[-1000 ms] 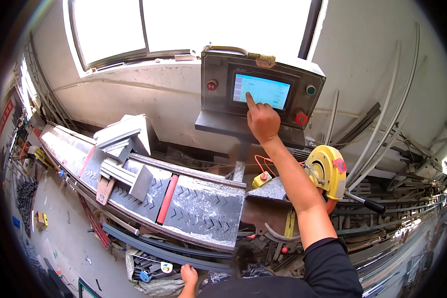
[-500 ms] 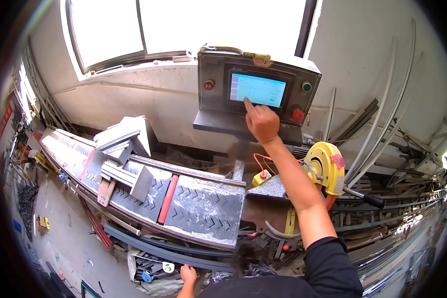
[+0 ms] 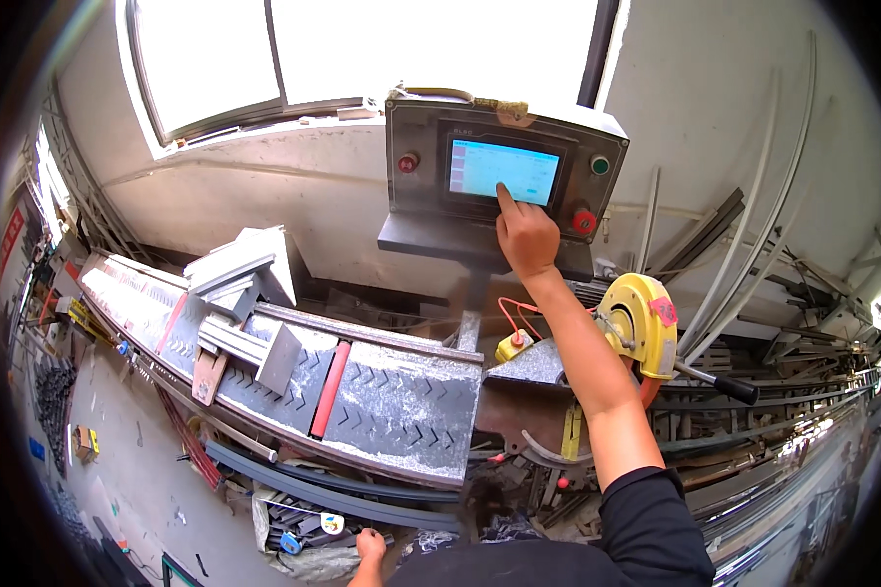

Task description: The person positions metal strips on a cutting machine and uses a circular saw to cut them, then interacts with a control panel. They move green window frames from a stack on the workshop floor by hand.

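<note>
My right hand [image 3: 529,238] is raised to a control panel [image 3: 417,201] with its index finger stretched out and the other fingers curled in. The fingertip is at the lower middle of the lit touchscreen [image 3: 480,168], and nothing is held in the hand. A red button [image 3: 408,162] sits left of the screen; a green button [image 3: 599,165] and a red knob [image 3: 583,221] are on its right. Low down near my body, my left hand [image 3: 370,545] has its fingers curled closed; what they hold, if anything, is hidden. Left of it is a blue-and-white tape measure [image 3: 332,524].
A long roller conveyor [image 3: 401,411] with a red roller [image 3: 331,389] runs to the left, bearing metal clamp blocks [image 3: 279,360]. Below my right forearm stands a saw with a yellow guard [image 3: 641,313] and black handle [image 3: 736,388]. Long metal profiles [image 3: 773,225] lean on the wall.
My right hand has shifted slightly right, its fingertip moving up and right across the screen. The screen contents look a little different. My left hand remains low, in nearly the same place.
</note>
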Demonstrator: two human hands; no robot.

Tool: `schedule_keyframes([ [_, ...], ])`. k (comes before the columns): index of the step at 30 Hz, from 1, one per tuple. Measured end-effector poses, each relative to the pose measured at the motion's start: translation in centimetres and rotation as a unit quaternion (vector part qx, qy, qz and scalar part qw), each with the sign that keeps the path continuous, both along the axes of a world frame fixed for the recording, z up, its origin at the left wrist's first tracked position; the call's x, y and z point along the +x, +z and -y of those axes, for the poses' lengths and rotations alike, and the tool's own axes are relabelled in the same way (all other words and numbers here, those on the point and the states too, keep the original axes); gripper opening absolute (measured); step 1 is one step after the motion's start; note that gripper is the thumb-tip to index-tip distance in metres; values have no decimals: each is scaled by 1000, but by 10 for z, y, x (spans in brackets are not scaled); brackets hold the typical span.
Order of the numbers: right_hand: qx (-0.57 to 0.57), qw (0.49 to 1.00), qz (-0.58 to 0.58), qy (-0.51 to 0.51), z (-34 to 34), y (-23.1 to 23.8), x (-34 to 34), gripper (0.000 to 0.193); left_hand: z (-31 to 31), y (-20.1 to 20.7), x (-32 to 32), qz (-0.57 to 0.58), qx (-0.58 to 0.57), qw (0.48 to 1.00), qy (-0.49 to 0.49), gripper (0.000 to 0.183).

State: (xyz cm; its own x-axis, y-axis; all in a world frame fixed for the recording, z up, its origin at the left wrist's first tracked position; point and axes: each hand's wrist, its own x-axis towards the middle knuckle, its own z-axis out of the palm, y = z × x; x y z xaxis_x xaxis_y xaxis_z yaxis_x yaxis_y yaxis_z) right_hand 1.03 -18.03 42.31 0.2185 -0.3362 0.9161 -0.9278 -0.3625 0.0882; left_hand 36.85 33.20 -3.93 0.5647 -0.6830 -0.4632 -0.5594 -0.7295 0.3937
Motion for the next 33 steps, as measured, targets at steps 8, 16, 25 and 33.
schedule_keyframes([
  [8, 6, 997, -72, 17, -18, 6, -52, 46, 27, -1, 2, -32, -14, 999, 18, 19],
  [16, 8, 993, -120, 0, -17, 9, -45, 44, 24, -12, -3, -36, 40, 999, 1, 22],
  [25, -8, 996, -84, 2, -22, 3, -64, 36, 49, -18, -18, -52, 12, 998, -18, 24],
  [33, -21, 991, -78, 106, -2, -4, -30, 21, 29, -31, -2, -109, 57, 990, 68, 29],
])
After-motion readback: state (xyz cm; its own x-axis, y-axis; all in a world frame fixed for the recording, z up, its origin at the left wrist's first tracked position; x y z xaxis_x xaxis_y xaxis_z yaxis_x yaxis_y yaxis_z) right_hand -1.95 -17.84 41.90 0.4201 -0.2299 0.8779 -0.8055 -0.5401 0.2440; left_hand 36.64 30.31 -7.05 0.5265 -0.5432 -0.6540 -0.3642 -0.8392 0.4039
